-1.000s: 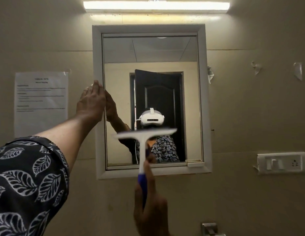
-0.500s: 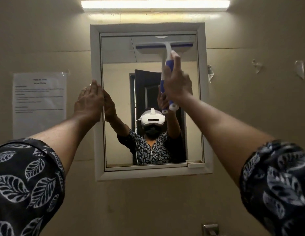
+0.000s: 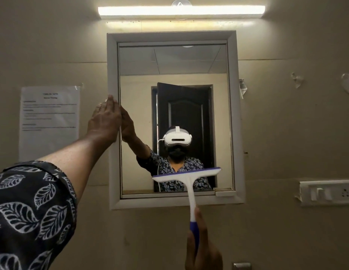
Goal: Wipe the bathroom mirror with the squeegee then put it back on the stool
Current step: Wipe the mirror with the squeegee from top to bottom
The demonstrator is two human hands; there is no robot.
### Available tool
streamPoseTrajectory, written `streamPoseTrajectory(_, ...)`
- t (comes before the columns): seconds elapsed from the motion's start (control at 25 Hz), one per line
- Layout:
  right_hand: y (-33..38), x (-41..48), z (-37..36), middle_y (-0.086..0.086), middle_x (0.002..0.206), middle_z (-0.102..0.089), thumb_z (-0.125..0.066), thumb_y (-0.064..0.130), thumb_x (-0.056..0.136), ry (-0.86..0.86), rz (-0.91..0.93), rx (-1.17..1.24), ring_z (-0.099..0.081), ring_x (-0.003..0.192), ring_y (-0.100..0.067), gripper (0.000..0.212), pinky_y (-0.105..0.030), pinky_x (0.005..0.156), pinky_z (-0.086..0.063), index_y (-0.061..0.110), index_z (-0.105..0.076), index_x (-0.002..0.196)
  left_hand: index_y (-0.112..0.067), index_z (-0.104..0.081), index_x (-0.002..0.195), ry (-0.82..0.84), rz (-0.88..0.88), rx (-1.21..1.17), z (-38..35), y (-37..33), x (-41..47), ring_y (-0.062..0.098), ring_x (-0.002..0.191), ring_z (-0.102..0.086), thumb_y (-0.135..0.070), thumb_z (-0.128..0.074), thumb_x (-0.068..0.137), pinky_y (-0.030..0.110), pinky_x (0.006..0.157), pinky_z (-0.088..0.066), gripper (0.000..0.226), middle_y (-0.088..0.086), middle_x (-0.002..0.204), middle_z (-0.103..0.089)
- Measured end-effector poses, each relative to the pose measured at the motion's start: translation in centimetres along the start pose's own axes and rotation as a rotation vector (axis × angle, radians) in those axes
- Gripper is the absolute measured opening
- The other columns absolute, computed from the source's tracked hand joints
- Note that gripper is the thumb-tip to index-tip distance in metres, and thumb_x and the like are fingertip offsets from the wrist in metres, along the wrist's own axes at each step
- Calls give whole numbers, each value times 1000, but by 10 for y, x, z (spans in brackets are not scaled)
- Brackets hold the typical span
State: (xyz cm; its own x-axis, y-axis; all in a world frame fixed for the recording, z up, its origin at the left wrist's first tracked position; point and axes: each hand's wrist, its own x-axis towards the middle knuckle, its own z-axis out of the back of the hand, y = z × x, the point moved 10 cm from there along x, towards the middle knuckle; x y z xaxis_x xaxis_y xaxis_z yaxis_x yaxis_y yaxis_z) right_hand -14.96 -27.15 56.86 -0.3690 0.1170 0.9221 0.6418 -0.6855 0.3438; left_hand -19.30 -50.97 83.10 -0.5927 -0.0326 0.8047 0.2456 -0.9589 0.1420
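The bathroom mirror [image 3: 222, 114] hangs on the wall in a grey frame and reflects a person with a headset. My left hand [image 3: 104, 121] lies flat with straight fingers against the frame's left edge. My right hand [image 3: 202, 248] grips the blue handle of the white squeegee [image 3: 189, 178] from below. The squeegee's blade lies across the lower right part of the glass, tilted slightly up to the right. The stool is out of view.
A strip light [image 3: 181, 11] glows above the mirror. A printed paper notice [image 3: 49, 121] is taped to the wall on the left. A white switch and socket plate [image 3: 327, 192] sits on the right wall. A metal fitting [image 3: 241, 266] shows at the bottom edge.
My right hand has drawn the squeegee from the top of the mirror down to its lower right part. My left hand stays on the frame.
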Motion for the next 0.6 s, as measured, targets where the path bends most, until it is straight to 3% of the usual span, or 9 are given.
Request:
streamPoseTrajectory(0.08,62,79,-31,-9,66,-71,-61,31,86,154,96,78,-55,52,7,73,-1,51,-45,25,-19,145,-1,-2,151,7,-2,-14,1,0,-2,33,147,-6,2,-71,77,38,120,-11,101,19,159,2)
streamPoseTrajectory(0.12,95,129,-24,-26,89,-70,-61,33,86,109,217,102,-64,80,1,81,-5,70,-49,11,-11,147,-1,-1,151,11,0,-22,1,0,-2,33,147,-5,2,-71,76,38,120,-10,103,19,159,2)
streamPoseTrajectory(0.16,118,168,-23,-42,115,-54,-67,22,83,-8,280,267,-59,112,-21,88,-16,91,-45,-8,-10,143,-1,0,151,14,1,-26,2,0,-2,33,147,-5,1,-72,75,38,120,-9,104,19,159,3)
streamPoseTrajectory(0.2,126,199,-43,-46,133,-32,-64,-2,81,50,185,593,-39,130,-41,80,-24,104,-35,-22,-9,135,-1,0,151,17,2,-25,2,0,-3,32,148,-4,1,-72,75,38,120,-9,104,19,159,3)
streamPoseTrajectory(0.24,142,211,-76,-45,140,-19,-64,-11,77,241,33,910,-25,135,-49,79,-27,108,-29,-28,-8,130,-1,0,151,17,0,-22,2,0,-3,32,148,-4,1,-72,76,38,120,-9,104,19,159,3)
streamPoseTrajectory(0.32,185,205,-104,-45,141,-14,-86,42,52,393,27,1111,-19,136,-51,130,-32,111,-27,-31,-9,127,0,0,151,16,-2,-19,2,-1,-4,32,148,-4,2,-70,77,38,120,-9,102,19,159,2)
streamPoseTrajectory(0.4,191,197,-109,-46,141,-14,-71,79,13,464,-56,1192,-19,136,-52,169,-27,109,-28,-31,-10,127,1,1,151,21,-2,-20,2,-1,-4,32,148,-4,3,-69,78,38,120,-9,101,19,159,3)
streamPoseTrajectory(0.52,171,200,-70,-46,139,-20,-68,82,13,234,84,972,-23,135,-52,170,-28,110,-28,-30,-12,128,0,1,151,21,-4,-26,1,1,-2,32,148,-3,2,-69,78,38,120,-9,101,19,159,3)
streamPoseTrajectory(0.6,157,210,-7,-40,121,-50,-67,77,48,5,205,566,-53,114,-46,139,-26,90,-51,-17,-15,138,0,1,151,20,0,-26,0,1,-1,32,148,-3,2,-69,78,38,120,-9,102,18,159,4)
